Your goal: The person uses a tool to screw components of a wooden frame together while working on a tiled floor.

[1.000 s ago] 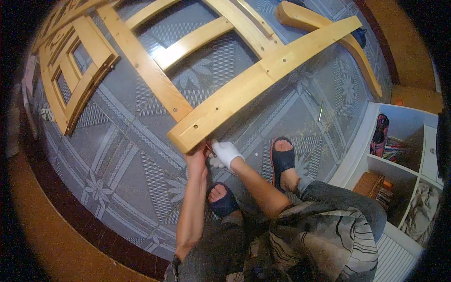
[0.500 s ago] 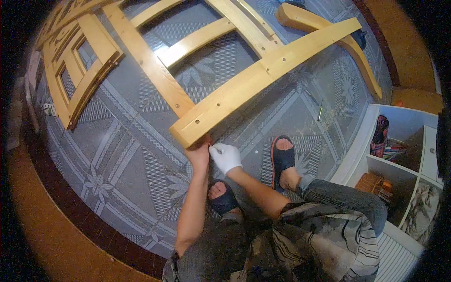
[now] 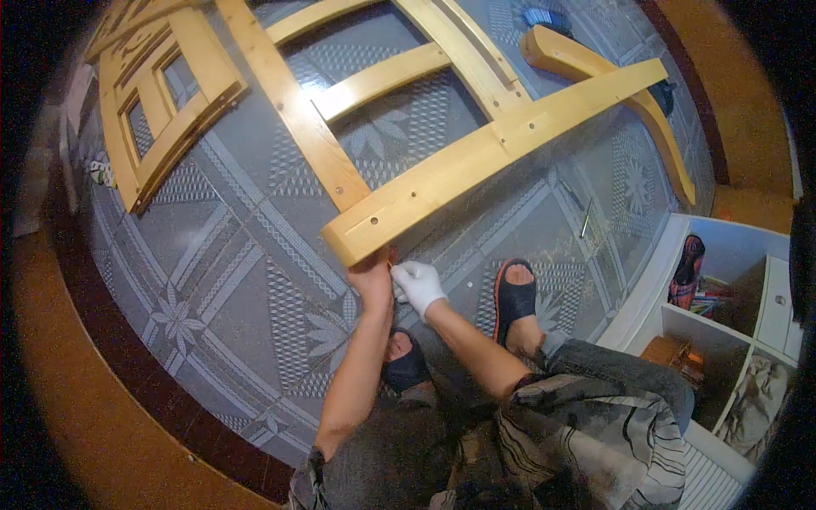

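A pale varnished wooden frame lies across the floor, its thick end beam slanting up to the right. Just under the beam's near left end, my bare left hand has its fingers curled, and the beam partly hides them. Beside it, my right hand wears a white glove. Its thumb and fingers are pinched together close to the left fingers, on something too small to make out. Whether the left hand touches the beam or holds a small part cannot be seen. Several dark holes show along the beam's face.
Another slatted wooden panel lies at the left. A curved wooden piece passes beneath the beam's far right end. A thin screwdriver-like tool lies on the patterned tile floor. At the right stands a white open-fronted cabinet with things inside.
The whole view has shifted, so the frame and hands appear slightly farther right. Both hands keep together at the beam's near end, with little change in their pose.
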The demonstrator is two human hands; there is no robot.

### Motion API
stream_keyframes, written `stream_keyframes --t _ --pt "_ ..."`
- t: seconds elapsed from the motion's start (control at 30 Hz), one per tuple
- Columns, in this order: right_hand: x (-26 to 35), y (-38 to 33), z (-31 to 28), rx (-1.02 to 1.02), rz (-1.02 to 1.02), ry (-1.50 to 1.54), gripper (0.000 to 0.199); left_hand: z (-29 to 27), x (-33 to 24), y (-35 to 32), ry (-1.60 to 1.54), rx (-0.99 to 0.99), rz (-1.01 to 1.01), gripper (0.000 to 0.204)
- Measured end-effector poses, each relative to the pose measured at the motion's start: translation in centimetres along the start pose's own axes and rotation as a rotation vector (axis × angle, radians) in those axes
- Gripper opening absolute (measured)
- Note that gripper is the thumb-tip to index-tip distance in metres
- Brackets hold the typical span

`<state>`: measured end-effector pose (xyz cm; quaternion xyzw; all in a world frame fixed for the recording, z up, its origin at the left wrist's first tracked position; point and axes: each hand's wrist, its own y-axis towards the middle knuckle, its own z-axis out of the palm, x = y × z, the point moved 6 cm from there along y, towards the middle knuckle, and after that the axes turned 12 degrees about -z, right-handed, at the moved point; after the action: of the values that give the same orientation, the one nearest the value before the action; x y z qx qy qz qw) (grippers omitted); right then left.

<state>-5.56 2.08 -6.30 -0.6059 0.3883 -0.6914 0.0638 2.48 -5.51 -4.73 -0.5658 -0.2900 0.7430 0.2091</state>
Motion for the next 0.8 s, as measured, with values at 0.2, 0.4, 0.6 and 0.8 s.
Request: stream_keyframes --t 0.2,0.4,0.6,0.8 --pt "1.1 -0.1 0.6 -0.071 -0.252 -0.414 0.019 -1.3 1.5 0.9 -0.038 0.063 -0.066 0.019" --pt "0.8 0.8 0.6 0.298 0.121 0.074 0.027 -1.7 1.4 0.9 0.079 0.154 -0.209 0.021" --pt "1.7 1.3 -0.2 0.256 -0.001 -0.242 0.023 -0.1 0.0 -0.1 0.074 0.052 -0.025 0.019" --pt "3.9 -0.7 0.5 0.004 -0.337 -0.778 0.025 -2.2 1.7 0.9 0.047 0.025 0.007 0.016"
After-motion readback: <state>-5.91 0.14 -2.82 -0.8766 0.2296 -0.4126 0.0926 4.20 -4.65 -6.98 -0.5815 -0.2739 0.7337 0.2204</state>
